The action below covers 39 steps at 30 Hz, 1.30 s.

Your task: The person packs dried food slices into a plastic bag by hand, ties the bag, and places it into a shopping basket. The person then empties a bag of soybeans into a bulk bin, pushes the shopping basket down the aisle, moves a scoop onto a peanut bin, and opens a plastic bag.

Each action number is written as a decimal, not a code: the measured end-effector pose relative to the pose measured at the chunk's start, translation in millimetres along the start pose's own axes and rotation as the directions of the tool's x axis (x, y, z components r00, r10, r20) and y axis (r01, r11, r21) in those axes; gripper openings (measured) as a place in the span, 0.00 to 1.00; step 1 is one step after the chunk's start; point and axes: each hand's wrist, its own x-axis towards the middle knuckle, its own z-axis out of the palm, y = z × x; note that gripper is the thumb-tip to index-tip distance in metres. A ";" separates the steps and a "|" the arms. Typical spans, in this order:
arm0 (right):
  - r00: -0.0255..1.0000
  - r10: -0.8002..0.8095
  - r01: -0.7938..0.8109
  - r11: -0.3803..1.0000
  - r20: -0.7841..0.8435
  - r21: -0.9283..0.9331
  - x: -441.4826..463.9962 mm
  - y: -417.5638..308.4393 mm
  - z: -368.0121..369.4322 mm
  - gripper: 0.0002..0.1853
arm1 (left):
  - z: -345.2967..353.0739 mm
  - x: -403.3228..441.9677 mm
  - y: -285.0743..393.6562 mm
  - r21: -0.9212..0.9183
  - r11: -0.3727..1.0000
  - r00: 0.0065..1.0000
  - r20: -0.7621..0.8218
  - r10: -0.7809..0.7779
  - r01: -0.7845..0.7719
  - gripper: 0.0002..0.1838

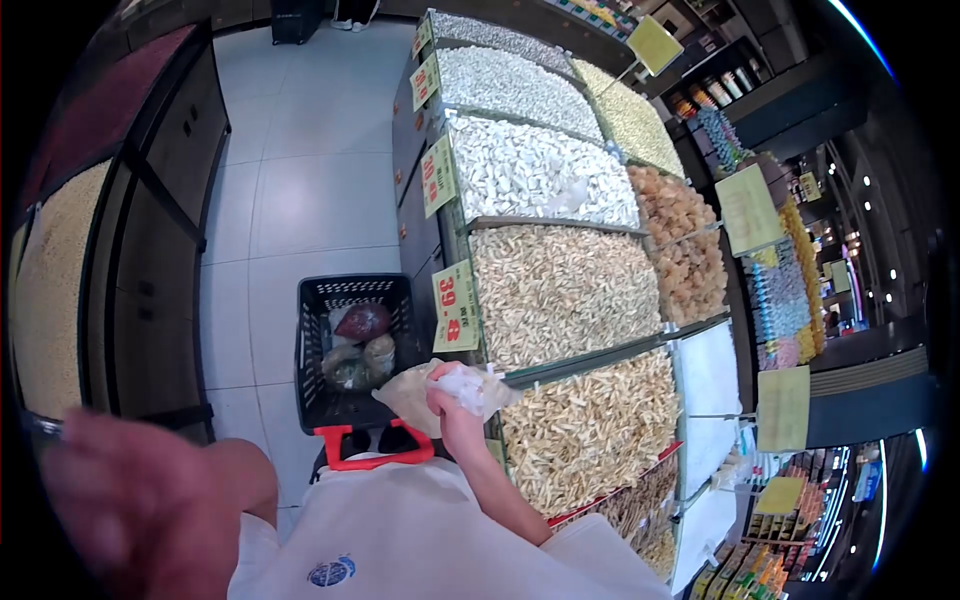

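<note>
My right hand [456,402] is closed around the bunched top of a clear plastic bag [405,395], with pale contents that I cannot make out. It is beside the corner of a bin of pale dried slices [590,430]. My left hand [140,500] is raised at the lower left, close to the camera and smeared by motion; its fingers cannot be made out. On the floor in front of me stands a black shopping basket [312,385] with a red handle [375,460]. Several filled plastic bags lie in it, one with dark red contents [363,322].
Bins of white pieces [540,170], beige dried strips [560,290] and orange-brown pieces [680,240] stretch along my right. Price cards [456,305] hang on their edge. A dark display with grain [65,285] stands left of the tiled aisle [300,200]. A person's shoes [350,25] show far ahead.
</note>
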 end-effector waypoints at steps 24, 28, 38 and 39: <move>0.995 0.074 -0.046 0.923 -0.060 0.382 10.8 -0.7 -18.5 0.11 | 2.3 -4.6 19.4 -0.183 0.976 0.992 -0.060 0.112 -0.121 0.29; 0.997 0.043 -0.064 0.896 0.057 0.440 13.1 -31.9 -6.1 0.10 | 15.1 -99.6 -51.8 0.027 0.705 0.609 0.481 -0.631 0.708 0.33; 0.974 -0.050 -0.029 0.940 0.222 0.341 63.7 -41.7 38.2 0.09 | 15.5 -270.7 -37.1 0.735 0.454 -0.095 0.569 -0.817 0.504 0.46; 0.975 -0.060 -0.005 0.957 0.215 0.290 71.7 -41.7 43.1 0.08 | 11.2 -267.9 -15.6 0.725 0.391 -0.160 0.563 -0.811 0.568 0.44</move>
